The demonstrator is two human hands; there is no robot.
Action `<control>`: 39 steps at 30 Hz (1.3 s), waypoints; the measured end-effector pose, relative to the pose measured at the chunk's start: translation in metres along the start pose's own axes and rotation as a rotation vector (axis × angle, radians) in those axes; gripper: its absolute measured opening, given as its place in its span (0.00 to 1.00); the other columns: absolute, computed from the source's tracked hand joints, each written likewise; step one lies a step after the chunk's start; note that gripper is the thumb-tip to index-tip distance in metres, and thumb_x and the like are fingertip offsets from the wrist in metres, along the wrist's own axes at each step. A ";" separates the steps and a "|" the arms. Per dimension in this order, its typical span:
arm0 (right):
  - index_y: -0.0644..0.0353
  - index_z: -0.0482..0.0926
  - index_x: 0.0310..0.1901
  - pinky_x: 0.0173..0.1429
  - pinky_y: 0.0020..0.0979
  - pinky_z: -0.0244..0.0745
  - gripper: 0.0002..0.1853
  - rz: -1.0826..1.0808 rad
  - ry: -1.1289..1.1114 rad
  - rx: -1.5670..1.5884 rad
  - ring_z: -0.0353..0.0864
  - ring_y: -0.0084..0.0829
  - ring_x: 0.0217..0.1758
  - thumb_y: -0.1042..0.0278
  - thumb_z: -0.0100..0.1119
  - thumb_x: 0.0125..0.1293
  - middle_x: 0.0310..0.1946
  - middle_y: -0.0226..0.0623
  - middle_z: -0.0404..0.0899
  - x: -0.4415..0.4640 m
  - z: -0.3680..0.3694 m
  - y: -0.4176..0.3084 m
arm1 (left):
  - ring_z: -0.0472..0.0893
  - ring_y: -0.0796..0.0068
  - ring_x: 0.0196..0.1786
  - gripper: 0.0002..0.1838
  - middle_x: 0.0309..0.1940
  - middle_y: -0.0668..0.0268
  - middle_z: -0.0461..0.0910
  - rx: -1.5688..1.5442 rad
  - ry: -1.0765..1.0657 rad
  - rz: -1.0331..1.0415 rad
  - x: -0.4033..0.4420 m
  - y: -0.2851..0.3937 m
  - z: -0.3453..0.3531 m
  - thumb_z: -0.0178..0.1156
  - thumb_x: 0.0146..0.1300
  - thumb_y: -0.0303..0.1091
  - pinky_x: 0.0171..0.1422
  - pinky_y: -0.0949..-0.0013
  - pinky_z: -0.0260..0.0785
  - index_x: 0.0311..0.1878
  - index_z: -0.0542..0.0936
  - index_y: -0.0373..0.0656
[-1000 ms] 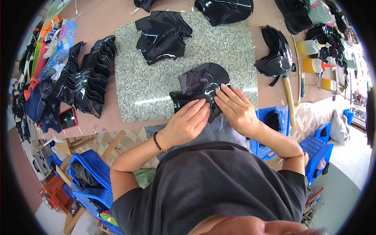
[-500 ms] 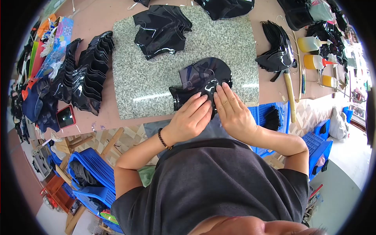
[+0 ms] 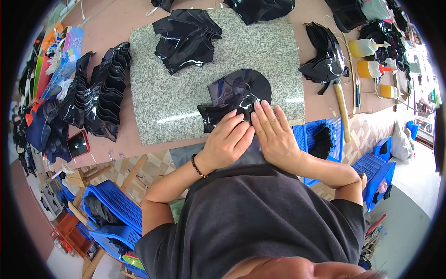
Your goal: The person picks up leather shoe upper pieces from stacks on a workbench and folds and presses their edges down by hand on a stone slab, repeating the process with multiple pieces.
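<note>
Glossy black piece (image 3: 239,88) on speckled slab (image 3: 162,97), tiled floor (image 3: 358,131)

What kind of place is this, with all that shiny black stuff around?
Probably a small workshop for shoes or leather-like goods: a glossy black piece under someone's hands on a speckled slab, a fanned stack of similar pieces, and a red-tipped squeeze bottle.
</note>
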State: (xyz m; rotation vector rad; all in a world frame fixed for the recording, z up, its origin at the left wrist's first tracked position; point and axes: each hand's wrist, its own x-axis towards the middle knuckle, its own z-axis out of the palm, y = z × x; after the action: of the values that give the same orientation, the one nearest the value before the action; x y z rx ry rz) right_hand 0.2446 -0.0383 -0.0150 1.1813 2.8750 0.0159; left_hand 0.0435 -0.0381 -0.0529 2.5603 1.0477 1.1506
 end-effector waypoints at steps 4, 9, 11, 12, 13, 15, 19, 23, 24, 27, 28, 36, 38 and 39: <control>0.71 0.74 0.66 0.81 0.56 0.52 0.28 0.012 0.052 -0.005 0.60 0.52 0.81 0.63 0.49 0.68 0.74 0.56 0.66 -0.001 0.004 -0.001 | 0.82 0.59 0.49 0.09 0.42 0.60 0.83 0.029 -0.006 0.033 0.000 0.001 0.001 0.67 0.54 0.27 0.63 0.48 0.78 0.39 0.85 0.36; 0.70 0.74 0.66 0.79 0.59 0.53 0.28 0.013 0.081 0.017 0.60 0.53 0.81 0.62 0.51 0.68 0.74 0.55 0.66 0.000 0.011 -0.001 | 0.81 0.60 0.49 0.12 0.43 0.61 0.82 -0.050 -0.075 0.001 0.004 0.000 -0.002 0.71 0.52 0.31 0.63 0.48 0.76 0.39 0.84 0.37; 0.69 0.75 0.65 0.79 0.60 0.54 0.28 0.008 0.124 0.114 0.60 0.54 0.80 0.61 0.55 0.66 0.73 0.55 0.67 -0.001 0.013 0.001 | 0.80 0.60 0.49 0.14 0.45 0.62 0.81 -0.128 -0.157 -0.063 0.016 0.004 -0.015 0.73 0.51 0.32 0.63 0.47 0.75 0.40 0.84 0.38; 0.68 0.75 0.65 0.78 0.60 0.54 0.29 0.001 0.157 0.181 0.61 0.54 0.80 0.61 0.57 0.65 0.73 0.54 0.67 -0.001 0.013 0.003 | 0.79 0.59 0.51 0.18 0.45 0.61 0.79 -0.218 -0.210 -0.091 0.023 0.008 -0.031 0.76 0.50 0.39 0.63 0.49 0.73 0.41 0.84 0.38; 0.67 0.76 0.65 0.78 0.60 0.55 0.29 -0.010 0.188 0.250 0.61 0.54 0.80 0.61 0.59 0.64 0.73 0.54 0.67 -0.002 0.013 0.005 | 0.78 0.57 0.51 0.27 0.45 0.59 0.78 -0.218 -0.114 -0.080 0.027 0.008 -0.039 0.79 0.48 0.46 0.60 0.50 0.72 0.46 0.83 0.39; 0.64 0.78 0.63 0.77 0.61 0.56 0.29 -0.058 0.216 0.248 0.62 0.50 0.79 0.60 0.67 0.61 0.73 0.45 0.68 -0.007 0.019 0.003 | 0.78 0.57 0.50 0.36 0.48 0.57 0.77 -0.063 0.075 -0.039 0.041 0.001 -0.060 0.80 0.48 0.52 0.57 0.51 0.72 0.54 0.80 0.39; 0.65 0.77 0.63 0.79 0.58 0.55 0.27 -0.220 0.265 0.421 0.61 0.50 0.81 0.67 0.68 0.63 0.75 0.45 0.66 -0.013 0.024 0.013 | 0.77 0.57 0.46 0.40 0.46 0.59 0.76 0.125 -0.011 -0.342 0.069 -0.028 -0.064 0.78 0.53 0.37 0.53 0.57 0.72 0.67 0.72 0.37; 0.66 0.68 0.70 0.82 0.55 0.51 0.35 0.081 0.522 0.890 0.57 0.56 0.82 0.74 0.70 0.62 0.78 0.55 0.58 -0.011 0.027 0.017 | 0.78 0.69 0.42 0.38 0.43 0.62 0.76 -0.450 0.006 -0.663 0.060 -0.043 -0.056 0.72 0.55 0.21 0.50 0.68 0.74 0.71 0.70 0.37; 0.67 0.58 0.76 0.83 0.51 0.49 0.42 0.129 0.593 0.865 0.54 0.56 0.82 0.77 0.70 0.64 0.79 0.61 0.51 -0.002 0.017 0.025 | 0.76 0.81 0.43 0.34 0.41 0.69 0.75 -0.545 0.087 -0.639 0.057 -0.044 -0.055 0.70 0.58 0.16 0.52 0.75 0.72 0.69 0.71 0.37; 0.66 0.51 0.78 0.83 0.46 0.49 0.44 0.455 0.671 1.734 0.49 0.49 0.85 0.76 0.68 0.66 0.80 0.58 0.48 0.025 0.006 0.021 | 0.75 0.83 0.43 0.31 0.40 0.71 0.73 -0.770 0.266 -0.630 0.055 -0.036 -0.061 0.70 0.58 0.15 0.52 0.76 0.71 0.65 0.73 0.37; 0.69 0.60 0.75 0.78 0.41 0.60 0.36 0.457 0.737 1.705 0.63 0.40 0.78 0.71 0.66 0.71 0.76 0.51 0.62 0.036 0.010 0.024 | 0.74 0.83 0.44 0.28 0.39 0.71 0.72 -0.794 0.298 -0.644 0.060 -0.032 -0.066 0.69 0.59 0.16 0.53 0.77 0.70 0.63 0.74 0.36; 0.71 0.85 0.49 0.46 0.27 0.79 0.17 0.445 0.167 1.677 0.81 0.18 0.39 0.61 0.65 0.74 0.36 0.34 0.88 0.062 -0.039 0.063 | 0.78 0.71 0.57 0.44 0.62 0.56 0.70 -1.312 -0.006 -0.718 0.072 -0.046 -0.103 0.64 0.65 0.20 0.59 0.70 0.73 0.81 0.53 0.39; 0.69 0.85 0.49 0.43 0.28 0.79 0.16 0.334 0.163 1.396 0.82 0.19 0.35 0.62 0.65 0.73 0.33 0.40 0.88 0.065 -0.048 0.065 | 0.80 0.74 0.54 0.35 0.58 0.59 0.75 -1.264 -0.116 -0.767 0.077 -0.056 -0.107 0.63 0.69 0.24 0.56 0.72 0.74 0.76 0.62 0.36; 0.69 0.85 0.49 0.41 0.29 0.79 0.15 0.276 0.160 1.255 0.82 0.20 0.33 0.63 0.66 0.72 0.32 0.43 0.88 0.068 -0.052 0.065 | 0.81 0.76 0.50 0.30 0.55 0.61 0.78 -1.197 -0.153 -0.804 0.082 -0.056 -0.109 0.63 0.69 0.25 0.54 0.73 0.74 0.74 0.67 0.35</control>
State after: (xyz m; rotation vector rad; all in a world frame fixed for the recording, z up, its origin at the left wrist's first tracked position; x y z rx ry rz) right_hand 0.2404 0.0557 0.0370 1.6646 2.6747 -1.9519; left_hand -0.0255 0.0418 0.0503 1.1124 0.8054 0.8764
